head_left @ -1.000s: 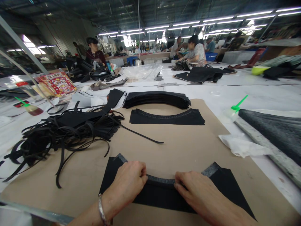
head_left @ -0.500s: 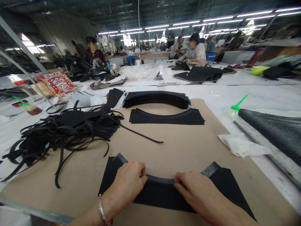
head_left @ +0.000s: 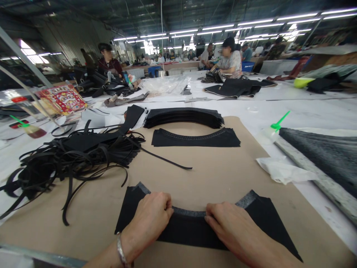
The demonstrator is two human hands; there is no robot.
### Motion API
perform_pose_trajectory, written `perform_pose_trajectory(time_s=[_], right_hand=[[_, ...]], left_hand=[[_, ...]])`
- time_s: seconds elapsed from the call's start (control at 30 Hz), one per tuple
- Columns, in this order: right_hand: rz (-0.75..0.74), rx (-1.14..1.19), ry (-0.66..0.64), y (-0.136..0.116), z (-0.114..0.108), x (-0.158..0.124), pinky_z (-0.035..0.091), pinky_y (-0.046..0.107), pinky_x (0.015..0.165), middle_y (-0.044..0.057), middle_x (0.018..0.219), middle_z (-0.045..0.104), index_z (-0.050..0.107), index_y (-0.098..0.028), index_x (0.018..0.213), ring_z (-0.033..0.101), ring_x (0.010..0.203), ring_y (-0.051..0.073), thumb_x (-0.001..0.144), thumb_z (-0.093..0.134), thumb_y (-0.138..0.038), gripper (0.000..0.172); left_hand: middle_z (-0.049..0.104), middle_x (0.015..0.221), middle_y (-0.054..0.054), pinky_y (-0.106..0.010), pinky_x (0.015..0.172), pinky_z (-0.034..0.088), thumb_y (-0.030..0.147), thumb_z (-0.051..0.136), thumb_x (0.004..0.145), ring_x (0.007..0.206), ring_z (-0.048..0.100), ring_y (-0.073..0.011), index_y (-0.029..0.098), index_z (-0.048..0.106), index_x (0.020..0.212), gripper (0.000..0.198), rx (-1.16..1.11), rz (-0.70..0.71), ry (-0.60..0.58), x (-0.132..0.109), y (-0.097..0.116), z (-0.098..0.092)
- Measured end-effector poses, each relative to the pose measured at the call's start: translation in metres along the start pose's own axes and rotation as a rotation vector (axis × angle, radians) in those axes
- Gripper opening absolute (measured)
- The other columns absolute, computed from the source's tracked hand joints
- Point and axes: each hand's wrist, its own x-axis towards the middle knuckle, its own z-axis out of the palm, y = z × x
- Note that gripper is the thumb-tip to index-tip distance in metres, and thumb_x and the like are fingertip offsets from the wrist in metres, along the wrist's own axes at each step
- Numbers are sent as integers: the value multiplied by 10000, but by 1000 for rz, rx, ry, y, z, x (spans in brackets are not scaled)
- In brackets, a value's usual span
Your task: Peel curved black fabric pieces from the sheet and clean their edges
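Right at the front, both hands are down on a black, arch-shaped sheet of felt-like material, and it sits flat on a tan kraft-paper pattern board. The left hand, silver bangle on its wrist, is curled, fingers bunched at the inner curve. The right hand lies flatter, its fingertips at that same edge. Both are closed up and bearing down on the sheet, though from here I can't tell whether either is truly pinching it. A grey, textured band runs along that inner curve.

Over to the left, a loose tangle of narrow black strips sprawls across the board's edge, with one long black strip reaching out on its own, well short of the hands. Further up the board lie a single black arched panel and, behind it, a neat stack of black arched pieces.

To the right, there's a crumpled white tissue, a plastic bottle with a green nozzle and a dark grey sheet. Further out, a co-worker in a patterned top sits at the long table behind a spread of black fabric.
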Motion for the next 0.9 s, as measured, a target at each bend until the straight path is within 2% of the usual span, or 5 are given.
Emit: perform_pose_trajectory(time_s=[0.37, 0.63, 0.73, 0.83, 0.9], right_hand=[[10, -75, -2, -9, -3, -1, 398, 320, 575, 95, 786, 715, 674, -175, 844, 695, 756, 292, 901, 453, -181, 229], [87, -61, -12, -17, -16, -4, 376, 275, 565, 112, 769, 703, 654, -159, 847, 685, 721, 239, 872, 515, -191, 145], [78, -57, 26, -16, -14, -6, 386, 268, 581, 100, 744, 691, 640, -162, 832, 677, 711, 223, 874, 518, -197, 134], [57, -65, 59, -15, -12, -7, 397, 260, 602, 90, 744, 687, 633, -167, 835, 675, 724, 213, 881, 513, -203, 133], [50, -67, 64, -14, -11, -8, 403, 259, 612, 89, 750, 687, 631, -168, 838, 676, 738, 213, 879, 515, -200, 127]], left_hand=[[704, 759, -13, -273, 593, 310, 231, 546, 808, 770, 658, -215, 227, 636, 717, 128, 76, -18, -13, 0, 5, 1], [659, 797, 7, -263, 591, 327, 177, 559, 847, 759, 648, -205, 221, 528, 865, 57, 52, -52, 35, -6, 5, 10], [637, 899, -15, -307, 703, 389, 133, 556, 829, 853, 622, -216, 215, 537, 877, 96, 108, 61, 177, -8, 0, 17], [626, 1034, -33, -381, 831, 398, 75, 497, 823, 972, 592, -230, 241, 594, 978, 247, 181, 304, 430, -10, -7, 28], [630, 1083, -49, -375, 866, 414, 13, 412, 812, 994, 589, -211, 245, 596, 1085, 403, 176, 507, 547, -10, -10, 36]])
